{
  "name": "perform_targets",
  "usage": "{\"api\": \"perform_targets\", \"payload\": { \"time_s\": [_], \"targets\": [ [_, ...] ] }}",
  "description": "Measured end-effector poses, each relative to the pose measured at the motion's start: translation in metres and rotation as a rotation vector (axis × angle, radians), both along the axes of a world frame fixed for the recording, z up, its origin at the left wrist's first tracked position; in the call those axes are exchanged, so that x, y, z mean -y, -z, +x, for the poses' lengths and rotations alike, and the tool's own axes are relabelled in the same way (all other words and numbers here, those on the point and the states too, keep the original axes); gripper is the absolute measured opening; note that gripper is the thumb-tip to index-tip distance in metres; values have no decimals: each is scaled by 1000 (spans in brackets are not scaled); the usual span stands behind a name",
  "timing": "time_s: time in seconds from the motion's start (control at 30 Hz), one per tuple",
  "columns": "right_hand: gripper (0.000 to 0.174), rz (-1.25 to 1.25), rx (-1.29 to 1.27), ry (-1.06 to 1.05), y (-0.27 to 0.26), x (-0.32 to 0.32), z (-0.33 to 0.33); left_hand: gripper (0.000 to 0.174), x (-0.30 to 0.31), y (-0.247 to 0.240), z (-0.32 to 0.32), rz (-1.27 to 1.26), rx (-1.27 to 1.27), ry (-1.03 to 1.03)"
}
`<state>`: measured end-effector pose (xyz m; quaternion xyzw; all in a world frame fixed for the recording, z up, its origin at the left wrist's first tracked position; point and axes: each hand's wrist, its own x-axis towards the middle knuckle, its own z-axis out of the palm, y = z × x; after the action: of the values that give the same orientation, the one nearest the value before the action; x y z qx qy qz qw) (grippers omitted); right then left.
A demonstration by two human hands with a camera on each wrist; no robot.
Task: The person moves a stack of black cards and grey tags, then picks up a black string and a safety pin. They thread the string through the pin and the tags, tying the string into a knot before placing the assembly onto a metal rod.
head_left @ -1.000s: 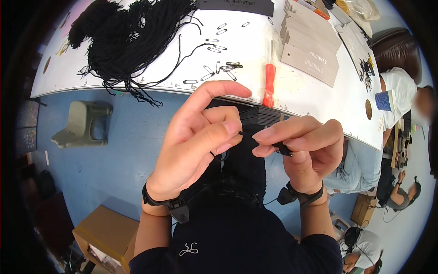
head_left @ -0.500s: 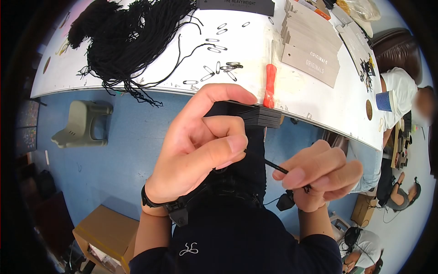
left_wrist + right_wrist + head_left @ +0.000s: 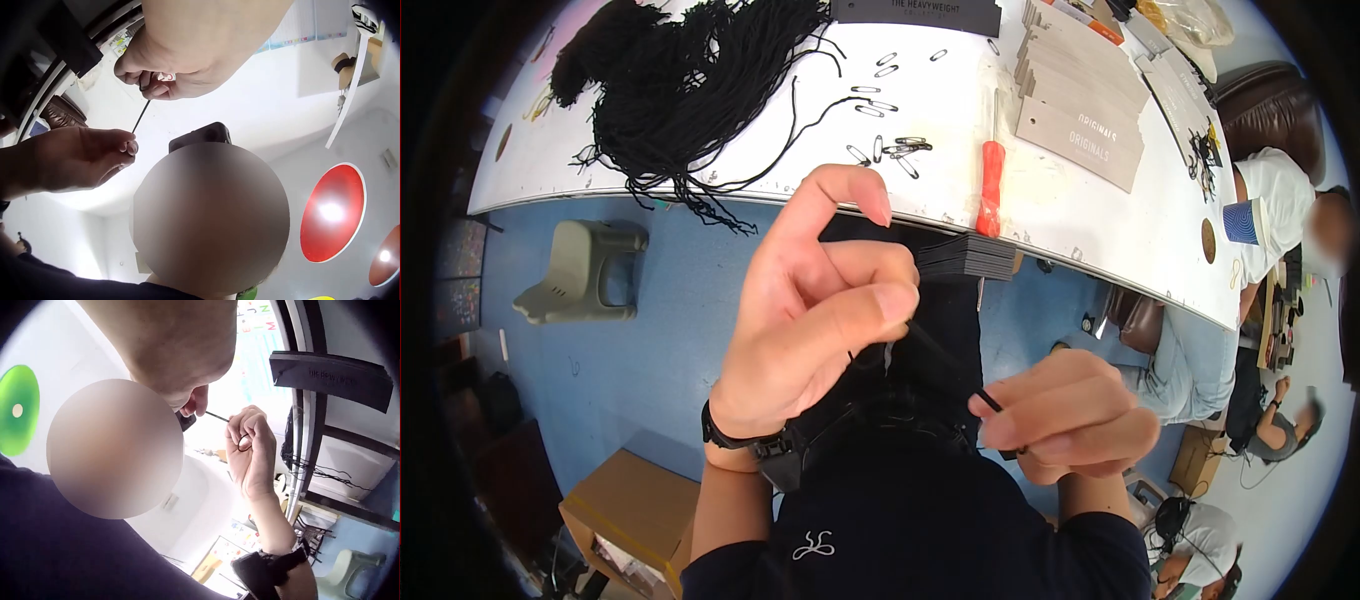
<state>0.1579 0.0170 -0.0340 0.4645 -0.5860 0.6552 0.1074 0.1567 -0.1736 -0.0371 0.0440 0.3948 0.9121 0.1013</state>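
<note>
A thin black cord (image 3: 142, 117) runs taut between my two hands, over my lap. My left hand (image 3: 810, 300) pinches one end between thumb and curled fingers, its index finger raised and bent. In the right wrist view a small loop of the cord (image 3: 240, 442) shows at the left fingers. My right hand (image 3: 1075, 415) grips the other end, lower and to the right, with a short piece of it showing at the fingertips. Beyond the hands, a stack of black cards (image 3: 970, 258) sits just below the table edge.
On the white table (image 3: 800, 150) lie a bundle of black cords (image 3: 685, 100), several safety pins (image 3: 900, 150), a red-handled screwdriver (image 3: 991, 185) and grey printed cards (image 3: 1085, 130). A stool (image 3: 580, 270) stands on the floor at left, a cardboard box (image 3: 635, 510) lower left. Other people sit at right.
My right hand has moved down from beside the left hand, drawing the cord out between them. The left hand has shifted slightly left, its index finger bending more.
</note>
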Motion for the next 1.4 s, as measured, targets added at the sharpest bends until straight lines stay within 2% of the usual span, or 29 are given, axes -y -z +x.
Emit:
{"api": "perform_targets", "payload": {
  "time_s": [0.1,0.23,0.3,0.37,0.47,0.63,0.7,0.73,0.8,0.93,1.0,1.07,1.13,1.2,1.27,1.3,1.33,1.4],
  "targets": [
    [11,-80,38,5,3,5,2,38,0,0,-1,-68,-6,-42],
    [11,6,84,-39,-4,-13,6,40,6,-1,3,-9,-16,77],
    [17,69,73,-186,-7,-19,6,40,11,-6,5,5,-9,121],
    [17,76,60,-171,-7,-27,11,39,13,-11,7,-38,31,252],
    [19,52,36,-168,-7,-31,11,39,11,-9,8,-26,23,307],
    [20,68,75,-195,-11,-36,11,39,7,-7,10,32,88,285],
    [20,106,75,-157,-14,-35,12,39,6,-5,12,-157,-70,250],
    [20,107,73,-153,-16,-37,13,39,3,-6,14,-156,-73,254],
    [16,28,248,-69,-19,-39,15,39,-3,-7,15,-180,-180,26],
    [13,-16,298,20,-13,-42,13,39,17,-7,13,-100,-106,40],
    [15,95,154,-70,-5,-49,1,40,16,2,11,-294,-166,-158],
    [11,186,204,-39,-8,-51,0,43,13,7,13,-461,-220,-352],
    [9,277,254,-3,-13,-52,-5,45,16,12,20,-470,-318,-424],
    [14,350,73,50,-17,-53,-26,48,21,13,21,-476,-420,-495],
    [25,417,141,510,-19,-62,-33,43,26,10,21,-473,-824,-544],
    [28,628,-39,714,-22,-67,-49,26,20,10,32,-309,-737,-562],
    [32,837,-225,914,-24,-72,-68,26,25,1,31,-308,-738,-558],
    [32,972,-401,1007,-16,-82,-95,5,43,-24,27,-478,-805,19]
  ]
}}
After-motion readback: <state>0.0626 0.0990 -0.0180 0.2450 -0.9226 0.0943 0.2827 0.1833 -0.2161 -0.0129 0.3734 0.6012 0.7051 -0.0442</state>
